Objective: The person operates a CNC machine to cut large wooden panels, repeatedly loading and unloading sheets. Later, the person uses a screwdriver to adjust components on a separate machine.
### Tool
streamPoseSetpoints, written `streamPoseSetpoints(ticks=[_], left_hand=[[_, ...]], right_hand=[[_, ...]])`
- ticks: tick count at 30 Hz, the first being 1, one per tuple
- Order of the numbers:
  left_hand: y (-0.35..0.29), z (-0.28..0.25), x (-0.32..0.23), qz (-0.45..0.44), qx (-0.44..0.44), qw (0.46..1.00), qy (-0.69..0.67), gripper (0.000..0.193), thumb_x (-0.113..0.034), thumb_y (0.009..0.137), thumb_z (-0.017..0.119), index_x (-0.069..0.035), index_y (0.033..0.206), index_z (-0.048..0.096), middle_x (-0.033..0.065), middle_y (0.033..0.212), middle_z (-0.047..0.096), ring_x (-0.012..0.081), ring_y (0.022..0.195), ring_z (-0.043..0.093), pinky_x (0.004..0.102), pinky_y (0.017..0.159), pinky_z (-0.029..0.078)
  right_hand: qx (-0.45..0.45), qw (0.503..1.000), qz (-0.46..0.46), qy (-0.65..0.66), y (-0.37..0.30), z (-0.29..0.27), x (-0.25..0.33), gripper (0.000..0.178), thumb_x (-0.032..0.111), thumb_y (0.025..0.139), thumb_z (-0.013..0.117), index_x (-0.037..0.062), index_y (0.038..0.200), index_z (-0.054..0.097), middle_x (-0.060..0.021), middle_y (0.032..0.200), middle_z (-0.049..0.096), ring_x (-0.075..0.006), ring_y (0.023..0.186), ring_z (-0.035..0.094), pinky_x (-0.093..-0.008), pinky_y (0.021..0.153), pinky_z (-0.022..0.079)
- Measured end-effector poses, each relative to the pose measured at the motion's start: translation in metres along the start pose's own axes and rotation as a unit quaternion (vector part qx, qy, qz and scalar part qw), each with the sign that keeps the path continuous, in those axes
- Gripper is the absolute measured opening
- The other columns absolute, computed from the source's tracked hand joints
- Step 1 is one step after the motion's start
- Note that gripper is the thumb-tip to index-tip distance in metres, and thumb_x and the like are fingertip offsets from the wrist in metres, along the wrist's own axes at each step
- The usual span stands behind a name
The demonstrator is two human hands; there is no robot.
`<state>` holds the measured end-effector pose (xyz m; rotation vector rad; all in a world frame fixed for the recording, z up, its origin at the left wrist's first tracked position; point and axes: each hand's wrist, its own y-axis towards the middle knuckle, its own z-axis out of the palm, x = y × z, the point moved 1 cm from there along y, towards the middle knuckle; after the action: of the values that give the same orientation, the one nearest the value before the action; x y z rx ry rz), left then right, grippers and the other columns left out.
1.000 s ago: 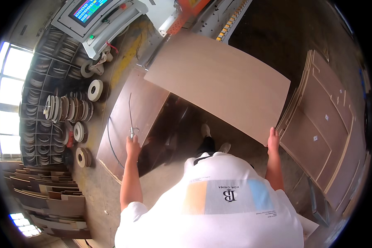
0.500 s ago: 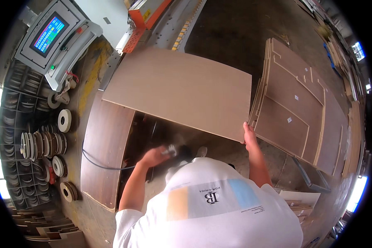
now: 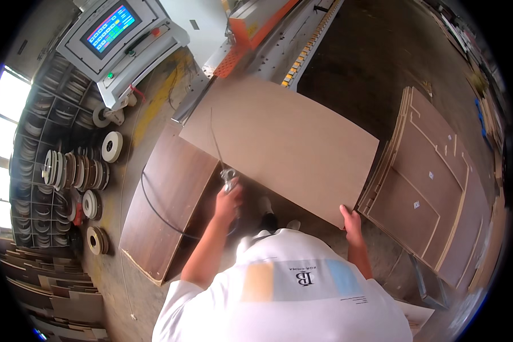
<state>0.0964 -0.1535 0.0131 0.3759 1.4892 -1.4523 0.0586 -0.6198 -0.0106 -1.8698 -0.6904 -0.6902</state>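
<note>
A large flat light-brown board lies in front of me, its far end at the machine. My right hand grips its near right corner, thumb on top and the other fingers hidden beneath. In my left hand is a silver air blow gun, fingers wrapped round its handle. Its long thin nozzle points away from me, over the board's left part. A dark hose loops from the gun's side across a dark brown wooden table on the left.
Beyond the board stands a machine with an orange housing and a control panel with a lit screen. On the right is a stack of cut panels on a metal stand. Edge-band rolls fill the left side.
My left hand has raised the blow gun from beside my body to the board's near edge, nozzle now over the board. My right hand stays on the corner. The view has shifted.
</note>
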Motion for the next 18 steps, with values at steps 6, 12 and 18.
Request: streamPoseSetpoints(ticks=[6,12,18], left_hand=[[0.032,0.051,0.014,0.039,-0.010,0.997,-0.071,0.047,-0.014,0.101,0.063,-0.008,0.147,0.052,-0.0036,0.098,0.058,0.0106,0.087,0.059,0.0350,0.082,0.054],[0.046,0.065,-0.002,0.026,0.023,0.997,-0.075,0.047,-0.014,0.102,0.063,-0.009,0.148,0.052,-0.0037,0.095,0.057,0.0106,0.085,0.057,0.0342,0.084,0.053],[0.079,0.092,-0.025,0.013,0.072,0.995,-0.065,0.050,-0.014,0.102,0.062,-0.013,0.150,0.049,-0.0028,0.096,0.056,0.0122,0.086,0.057,0.0379,0.086,0.053]], right_hand=[[-0.039,0.997,-0.052,-0.052,0.019,0.015,0.007,0.056,0.043,0.083,0.083,-0.0057,0.107,0.070,-0.0118,0.098,0.074,-0.0195,0.084,0.070,-0.0325,0.066,0.055],[-0.061,0.993,-0.068,-0.078,0.039,0.010,0.031,0.056,0.043,0.082,0.083,-0.0049,0.109,0.070,-0.0152,0.105,0.074,-0.0224,0.095,0.072,-0.0363,0.080,0.056],[-0.045,0.998,-0.030,-0.033,0.083,0.001,0.059,0.058,0.043,0.083,0.081,-0.0050,0.113,0.068,-0.0173,0.112,0.073,-0.0263,0.103,0.070,-0.0403,0.088,0.055]])
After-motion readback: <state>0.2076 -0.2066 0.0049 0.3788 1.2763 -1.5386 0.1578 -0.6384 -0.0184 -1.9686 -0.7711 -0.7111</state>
